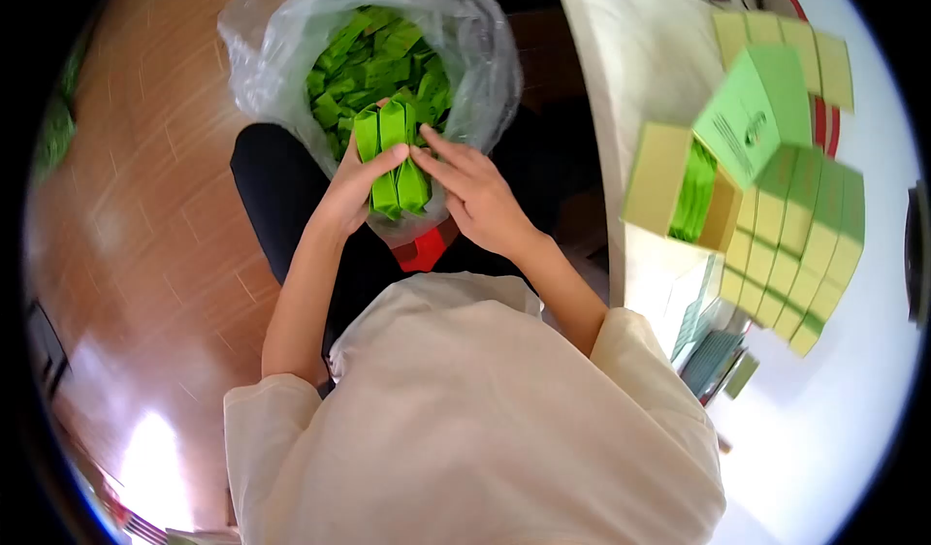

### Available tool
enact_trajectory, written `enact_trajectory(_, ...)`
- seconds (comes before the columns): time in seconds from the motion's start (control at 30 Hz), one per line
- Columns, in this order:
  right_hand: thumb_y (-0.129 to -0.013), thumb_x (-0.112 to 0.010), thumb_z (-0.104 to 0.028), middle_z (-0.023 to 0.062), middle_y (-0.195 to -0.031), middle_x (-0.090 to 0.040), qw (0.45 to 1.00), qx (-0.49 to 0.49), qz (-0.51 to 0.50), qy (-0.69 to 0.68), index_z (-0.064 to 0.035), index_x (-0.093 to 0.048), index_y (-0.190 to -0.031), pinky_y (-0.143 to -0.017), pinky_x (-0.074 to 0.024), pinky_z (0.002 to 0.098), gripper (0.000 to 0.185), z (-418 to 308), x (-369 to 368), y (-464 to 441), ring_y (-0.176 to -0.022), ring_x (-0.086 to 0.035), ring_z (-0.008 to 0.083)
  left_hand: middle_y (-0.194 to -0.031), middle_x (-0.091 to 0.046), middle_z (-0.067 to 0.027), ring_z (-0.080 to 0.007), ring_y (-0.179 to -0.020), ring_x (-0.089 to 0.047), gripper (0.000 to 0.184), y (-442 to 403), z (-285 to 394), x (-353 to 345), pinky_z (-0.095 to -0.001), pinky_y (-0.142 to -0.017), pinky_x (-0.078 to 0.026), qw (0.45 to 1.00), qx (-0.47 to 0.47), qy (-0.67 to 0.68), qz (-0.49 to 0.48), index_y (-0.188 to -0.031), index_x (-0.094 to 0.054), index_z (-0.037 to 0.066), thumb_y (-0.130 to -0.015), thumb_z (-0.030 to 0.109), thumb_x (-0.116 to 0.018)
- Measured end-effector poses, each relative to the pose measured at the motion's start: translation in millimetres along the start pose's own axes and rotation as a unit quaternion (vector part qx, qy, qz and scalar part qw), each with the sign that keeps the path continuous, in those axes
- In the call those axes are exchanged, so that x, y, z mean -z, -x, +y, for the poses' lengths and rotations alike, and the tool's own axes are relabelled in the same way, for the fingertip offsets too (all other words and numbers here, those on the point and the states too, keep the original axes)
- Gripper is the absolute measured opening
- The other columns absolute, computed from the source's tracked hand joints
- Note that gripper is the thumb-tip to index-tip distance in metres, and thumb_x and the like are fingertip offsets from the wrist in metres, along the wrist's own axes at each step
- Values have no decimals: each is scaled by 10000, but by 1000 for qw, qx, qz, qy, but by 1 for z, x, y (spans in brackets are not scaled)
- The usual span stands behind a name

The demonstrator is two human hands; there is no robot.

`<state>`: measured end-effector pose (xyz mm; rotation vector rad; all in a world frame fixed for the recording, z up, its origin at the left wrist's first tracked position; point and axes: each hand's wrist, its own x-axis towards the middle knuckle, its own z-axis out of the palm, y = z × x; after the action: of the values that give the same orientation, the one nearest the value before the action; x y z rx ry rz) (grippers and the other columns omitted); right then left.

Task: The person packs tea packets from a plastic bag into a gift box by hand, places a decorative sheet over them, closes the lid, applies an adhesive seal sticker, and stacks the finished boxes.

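Puffy, oblong green packets [392, 126] in left hand [351, 192]

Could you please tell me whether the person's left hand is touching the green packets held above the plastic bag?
Touching. The head view shows the left hand with its thumb lying across the green packets.

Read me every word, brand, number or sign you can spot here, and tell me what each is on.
No text can be read for certain.
Raised green lid of the open box: lines of small print and a round emblem, too blurred to read.
Green packets in the hands: no readable words.
Stacked boxes: no readable words.
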<state>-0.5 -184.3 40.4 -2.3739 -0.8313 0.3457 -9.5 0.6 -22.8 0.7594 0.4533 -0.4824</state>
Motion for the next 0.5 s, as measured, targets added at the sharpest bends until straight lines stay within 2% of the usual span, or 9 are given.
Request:
enact_trajectory(0.03, -838, -516, -5, 184, -1369, -450, 996, -34, 51, -63, -60, -476, -1331, -1007, -396, 406, 497, -5, 11, 7, -1216, -471, 342, -1188, -541, -78, -199, -1077, -557, 669, 8, 8, -21, -333, -901, -470, 996, -76, -35, -26, -1380, -331, 125, -825, 137, -702)
enact_trajectory(0.07, -896, -561, -101, 175, -1246, -541, 983, -33, 150, -102, -74, -503, -1318, -847, -472, 358, 426, -6, 19, 12, -947, -587, 276, -1188, -541, -81, -199, -1089, -550, 699, 20, 21, -46, -335, -912, -464, 992, -91, -59, -62, -1390, -313, 133, -812, 112, -705)
enact_trajectory(0.1, -896, -561, -101, 175, -1246, -541, 978, -37, 180, -96, -74, -503, -1318, -847, -472, 358, 426, -14, 35, 19, -947, -587, 276, -1187, -541, -85, -198, -1100, -543, 731, 30, 29, -69, -337, -922, -458, 985, -107, -84, -102, -1401, -296, 141, -800, 86, -708)
enact_trajectory(0.17, -897, -603, -145, 128, -1089, -575, 918, -138, 191, -319, -97, -478, -1350, -683, -470, 291, 472, -35, 79, 37, -711, -534, 177, -1210, -537, -111, -189, -1143, -518, 765, 38, 29, -110, -337, -954, -437, 948, -184, -199, -167, -1388, -275, 104, -774, 90, -732)
enact_trajectory(0.2, -886, -628, -155, 78, -959, -542, 932, -108, 229, -259, -121, -464, -1369, -608, -430, 242, 512, -39, 97, 46, -640, -468, 115, -1219, -531, -118, -189, -1139, -519, 765, 42, 29, -134, -336, -962, -431, 931, -214, -222, -194, -1383, -267, 91, -775, 91, -732)
enact_trajectory(0.37, -892, -631, -193, 21, -965, -532, 898, -54, 376, -224, -119, -532, -1322, -650, -397, 203, 448, -26, 176, 113, -743, -461, 78, -1236, -505, -144, -207, -1138, -519, 754, 44, 16, -251, -343, -966, -420, 851, -298, -300, -312, -1358, -244, 69, -792, 149, -737)
enact_trajectory(0.4, -903, -616, -230, 3, -923, -526, 879, -74, 407, -237, -113, -540, -1315, -642, -389, 204, 435, -23, 193, 125, -729, -450, 70, -1237, -502, -148, -211, -1139, -517, 750, 41, 10, -274, -344, -962, -421, 831, -316, -319, -328, -1354, -246, 69, -796, 162, -738)
enact_trajectory(0.47, -915, -602, -266, -15, -882, -520, 853, -89, 448, -251, -106, -547, -1309, -634, -381, 205, 429, -8, 221, 151, -716, -439, 61, -1243, -475, -193, -268, -1141, -519, 711, 25, -3, -322, -372, -944, -426, 788, -330, -373, -362, -1331, -256, 47, -836, 301, -698)
enact_trajectory(0.5, -923, -587, -297, -33, -836, -508, 839, -129, 464, -251, -101, -556, -1299, -630, -372, 205, 425, 2, 234, 163, -710, -430, 51, -1243, -475, -193, -268, -1141, -519, 711, 15, -10, -342, -372, -944, -426, 780, -333, -379, -370, -1331, -256, 47, -836, 301, -698)
